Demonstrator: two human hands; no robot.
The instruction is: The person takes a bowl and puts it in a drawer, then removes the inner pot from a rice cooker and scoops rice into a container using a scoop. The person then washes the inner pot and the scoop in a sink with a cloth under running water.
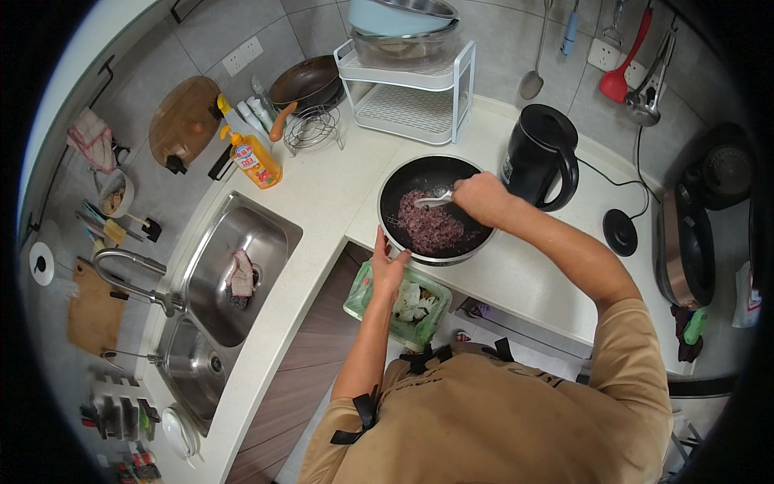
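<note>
Purple-brown cooked rice (428, 227) lies in a round black pot (396, 181) with a metal rim on the white counter. My right hand (482, 196) grips the handle of a pale spoon (433, 200), its bowl touching the upper part of the rice. At the pot's near left rim is my left hand (389, 263), thumb and fingers spread against the outside; how firmly it holds the rim is hard to tell. Below that hand, under the counter's edge, a green-lined bin (444, 305) holds food scraps.
A black electric kettle (537, 157) stands right of the pot, near its round base (620, 232). Behind is a white two-tier rack (399, 124) with bowls. To the left are a wire stand (313, 128), an orange soap bottle (254, 160) and a double steel sink (208, 266) holding a cloth.
</note>
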